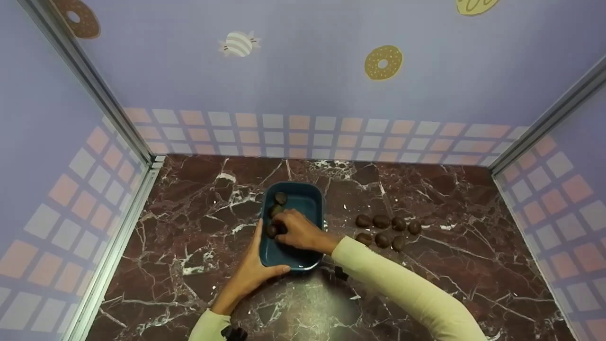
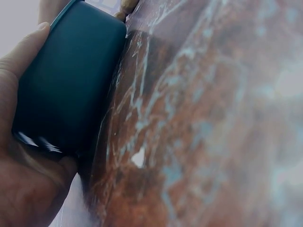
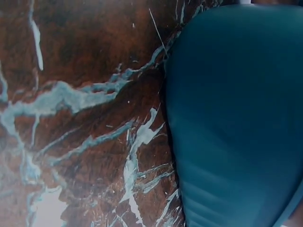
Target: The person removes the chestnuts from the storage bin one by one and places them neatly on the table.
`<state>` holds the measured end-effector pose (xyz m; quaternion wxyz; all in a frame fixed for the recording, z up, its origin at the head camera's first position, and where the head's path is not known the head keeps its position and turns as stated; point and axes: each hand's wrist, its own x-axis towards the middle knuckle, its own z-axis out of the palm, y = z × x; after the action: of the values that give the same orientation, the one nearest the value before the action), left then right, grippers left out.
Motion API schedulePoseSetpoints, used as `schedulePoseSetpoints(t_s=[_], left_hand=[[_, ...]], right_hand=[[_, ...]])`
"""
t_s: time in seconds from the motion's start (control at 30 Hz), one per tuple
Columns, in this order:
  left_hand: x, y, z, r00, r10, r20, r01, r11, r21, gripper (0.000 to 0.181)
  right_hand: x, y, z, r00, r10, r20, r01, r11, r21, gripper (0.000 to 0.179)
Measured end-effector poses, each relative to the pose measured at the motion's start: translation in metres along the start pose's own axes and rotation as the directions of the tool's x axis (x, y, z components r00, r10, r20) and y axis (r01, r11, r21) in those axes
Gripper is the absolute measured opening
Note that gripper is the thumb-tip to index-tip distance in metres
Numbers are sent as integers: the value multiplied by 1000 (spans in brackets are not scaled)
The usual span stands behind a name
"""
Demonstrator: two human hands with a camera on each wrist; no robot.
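Note:
My left hand (image 1: pixel 260 272) grips a deep blue-green rectangular container (image 1: pixel 314 201) at its near left corner, thumb along the near rim and fingers along the left side. In the left wrist view, that hand's thumb (image 2: pixel 29 49) lies against the container wall (image 2: pixel 71 75). My right hand (image 1: pixel 300 230) reaches inside, its curled fingers pinching a dark brown chestnut-like nut, mostly hidden beneath them. Beside the fingertips, along the left wall, lie other brown nuts (image 1: pixel 280 198). The right wrist view has only the container's outside (image 3: pixel 232 123); the right hand's fingers are hidden there.
Right of the container, several brown nuts (image 1: pixel 381 221) lie in two rough rows on the dark red marble-patterned tabletop (image 1: pixel 450 274). A lilac patterned back wall (image 1: pixel 303 85) and side panels enclose the table, with a metal strip (image 1: pixel 116 251) along the left edge.

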<state>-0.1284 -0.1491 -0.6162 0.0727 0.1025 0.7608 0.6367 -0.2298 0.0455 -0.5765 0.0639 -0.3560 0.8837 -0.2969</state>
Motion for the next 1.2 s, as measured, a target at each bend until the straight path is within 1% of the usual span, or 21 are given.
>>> schedulePoseSetpoints(t_s=[0.07,0.27,0.4,0.63,0.8,0.9,1.07,1.2], left_hand=[[-1,2,0,1000,-13,0,13,1000,4,141],[0,0,1,1000,5,-5,-5,1000,6,143],[1,1,3,1000,17,-9,-17,1000,20,143],[1,2,4,1000,17,-9,-17,999,31,143],[2,1,4,1000,24,-5,-24,1000,19,144],[2,1,4,1000,15,4,-15,1000,5,144],[1,0,2,1000,13,12,-12,1000,-16,142],[1,-1,1,999,38,10,-37,998,-47,142]], right_hand=[[1,-1,2,1000,-9,3,9,1000,-27,35],[0,-1,11,1000,-15,10,16,987,-160,34],[-2,-2,13,1000,-14,0,14,981,-192,34],[-4,0,13,1000,-9,-10,8,983,-185,36],[-5,-1,12,1000,-6,-22,1,983,-185,33],[-6,-4,9,1000,3,-27,-7,985,-174,31],[-10,-12,-1,998,32,-56,-37,994,-101,33],[-14,-16,-9,994,54,-90,-58,997,-44,39]])
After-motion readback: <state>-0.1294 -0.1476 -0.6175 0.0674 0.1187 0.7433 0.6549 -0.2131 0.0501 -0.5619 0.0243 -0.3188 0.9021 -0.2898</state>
